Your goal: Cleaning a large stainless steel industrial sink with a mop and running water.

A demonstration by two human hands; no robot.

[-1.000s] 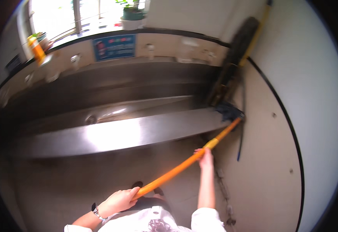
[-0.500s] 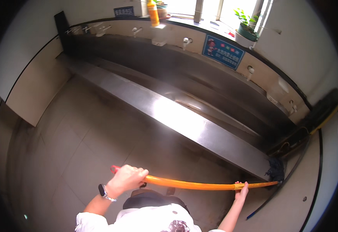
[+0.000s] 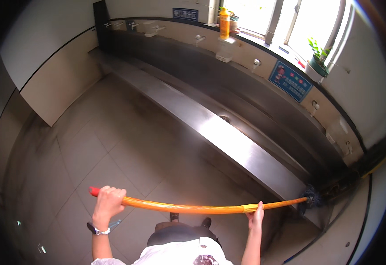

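Note:
A long mop (image 3: 184, 209) with an orange handle and a red end cap lies across in front of my body. My left hand (image 3: 109, 202) is wrapped round the handle near the red cap. Farther along, beside a yellow band, my right hand (image 3: 255, 215) holds the handle with the thumb up. The dark, shaggy mop head (image 3: 309, 199) is at the right end of the steel trough's front ledge (image 3: 228, 139); whether it presses on the ledge I cannot tell.
A long steel trough runs along the wall under several taps (image 3: 257, 62). A yellow bottle (image 3: 224, 23) and a potted plant (image 3: 319, 62) stand by the window. A blue sign (image 3: 290, 81) hangs above the trough. Grey floor tiles (image 3: 113, 150) lie to the left.
The view has shifted, so the trough and wall sit farther right. Both hands and the mop handle have moved left in the picture, with both hands still on the handle.

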